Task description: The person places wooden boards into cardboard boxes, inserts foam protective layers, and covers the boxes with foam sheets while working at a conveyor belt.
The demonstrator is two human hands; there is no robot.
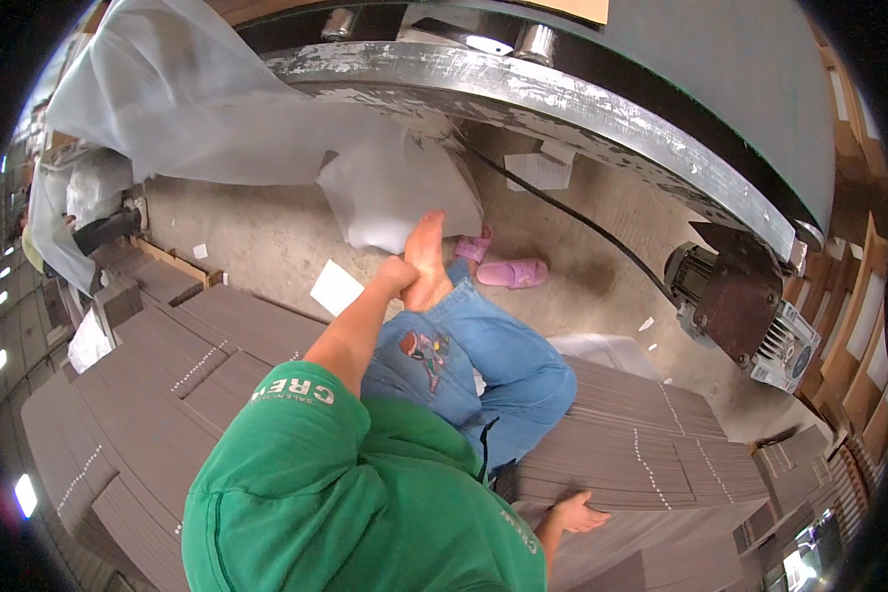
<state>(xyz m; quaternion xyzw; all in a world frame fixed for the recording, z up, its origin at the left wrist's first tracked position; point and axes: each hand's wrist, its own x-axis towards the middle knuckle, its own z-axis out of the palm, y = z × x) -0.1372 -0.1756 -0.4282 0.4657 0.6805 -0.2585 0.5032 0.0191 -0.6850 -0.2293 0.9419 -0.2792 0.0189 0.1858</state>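
My left hand [397, 272] is closed around my bare foot [427, 242], which is drawn up across my other leg in blue jeans [513, 365]. The fingers on the foot's far side are partly hidden. My right hand [580, 514] rests with fingers stretched out at the side of a stack of flat grey-brown cardboard [602, 434], on which I sit. Nothing shows in that hand. Two pink slippers lie on the floor beyond my knee; the nearer pink slipper [515, 273] shows whole, and the other is partly hidden by my leg.
A metal machine edge [562, 94] curves across the far side, with a motor [735, 306] at right and a black cable [582, 219]. Translucent plastic sheeting [207, 128] hangs at far left. Paper sheets [336, 288] lie on the floor. More cardboard stacks [138, 385] stand left.
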